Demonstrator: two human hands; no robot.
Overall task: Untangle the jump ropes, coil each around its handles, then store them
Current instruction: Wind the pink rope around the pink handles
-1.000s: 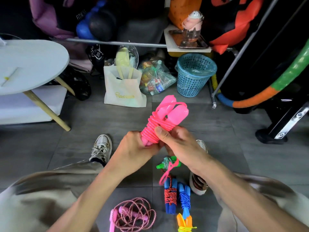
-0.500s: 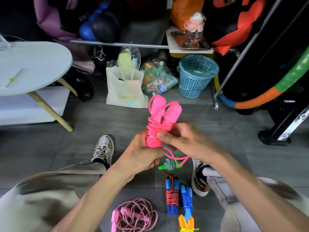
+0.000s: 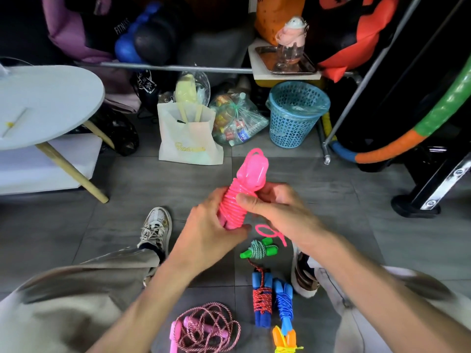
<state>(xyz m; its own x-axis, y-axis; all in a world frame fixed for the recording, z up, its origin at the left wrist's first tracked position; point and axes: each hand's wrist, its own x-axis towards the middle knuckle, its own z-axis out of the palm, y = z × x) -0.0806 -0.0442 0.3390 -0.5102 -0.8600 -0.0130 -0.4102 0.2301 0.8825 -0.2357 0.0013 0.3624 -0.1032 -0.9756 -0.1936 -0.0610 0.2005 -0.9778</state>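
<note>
Nearly done: pink rope wrap needs its tail locked

Both hands work the pink jump rope (image 3: 240, 197) held above the floor tiles, between the person's knees. Left hand (image 3: 211, 225) curls round the lower end of the two paired handles. Right hand (image 3: 277, 212) pinches the coil, thumb pressed across the turns, other fingers behind it. A short loose tail (image 3: 270, 231) curls out below the right hand.

To do it well, probably: keep the thumb pinning the last turn, tuck the tail under a neighbouring wrap, pull snug. Letting go early risks the springy coil unwinding.

Cord looks smooth, glossy plastic, turns tight and even; handles are rounded, translucent pink.

On the floor: green-handled rope (image 3: 258, 249) bundled, red-corded rope (image 3: 262, 299) and blue-corded rope (image 3: 284, 301) wrapped, orange-handled rope (image 3: 284, 338) partly out of frame. Braided pink-and-white rope (image 3: 206, 327) lies loosely piled, not yet coiled on its handles.
</note>
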